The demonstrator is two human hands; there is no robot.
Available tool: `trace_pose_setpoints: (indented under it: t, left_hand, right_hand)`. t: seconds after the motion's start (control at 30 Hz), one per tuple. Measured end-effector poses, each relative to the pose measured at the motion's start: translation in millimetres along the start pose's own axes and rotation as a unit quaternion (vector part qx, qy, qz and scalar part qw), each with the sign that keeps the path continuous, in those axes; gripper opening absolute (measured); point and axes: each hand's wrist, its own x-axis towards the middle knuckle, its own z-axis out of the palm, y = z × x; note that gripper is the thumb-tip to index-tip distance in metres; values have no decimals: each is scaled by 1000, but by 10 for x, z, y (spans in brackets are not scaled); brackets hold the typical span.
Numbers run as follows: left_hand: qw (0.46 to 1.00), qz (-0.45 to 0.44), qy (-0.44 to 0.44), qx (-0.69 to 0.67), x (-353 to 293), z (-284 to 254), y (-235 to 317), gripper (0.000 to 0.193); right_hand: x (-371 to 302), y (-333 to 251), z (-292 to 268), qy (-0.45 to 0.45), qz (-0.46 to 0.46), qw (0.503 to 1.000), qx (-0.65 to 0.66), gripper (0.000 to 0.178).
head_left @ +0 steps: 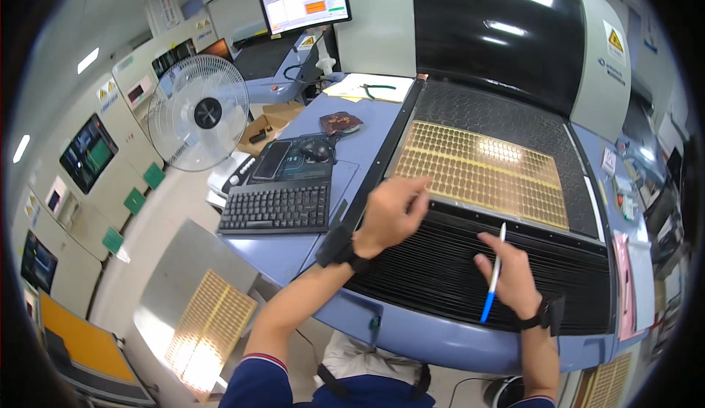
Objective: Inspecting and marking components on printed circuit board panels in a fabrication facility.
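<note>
A fan stands left of the blue table. Your left hand curls by the gold sheet on the black bed; I can't tell if it pinches. Your right hand loosely holds a pen.

Partly covered by the bare right hand: black ribbed cover just below the gold gridded rectangular panel. Cut off by the lower edge, below the panel: round black container. Too small to read, up-left of the panel: text on the black-framed rectangular monitor.

Pale floor; bright ceiling lights; cream machine cabinets with dark windows lining left.
</note>
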Motion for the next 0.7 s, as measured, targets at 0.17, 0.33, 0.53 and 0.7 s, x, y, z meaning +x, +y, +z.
trace_pose_setpoints:
  t: [0.17,0.33,0.53,0.7]
  left_hand:
    - [974,138,-179,-18,-158,394,-55,25]
    - [973,97,-178,-112,-327,391,352,23]
    - [967,104,-207,-110,-321,406,363,24]
    - [969,84,-205,-105,-346,385,359,27]
  right_hand:
    - [188,-60,-15,-62,-33,997,-13,43]
    - [23,8,16,-31,-107,994,-1,37]
    - [67,-26,-6,-27,-130,991,15,27]
    - [44,6,48,-47,-109,993,0,32]
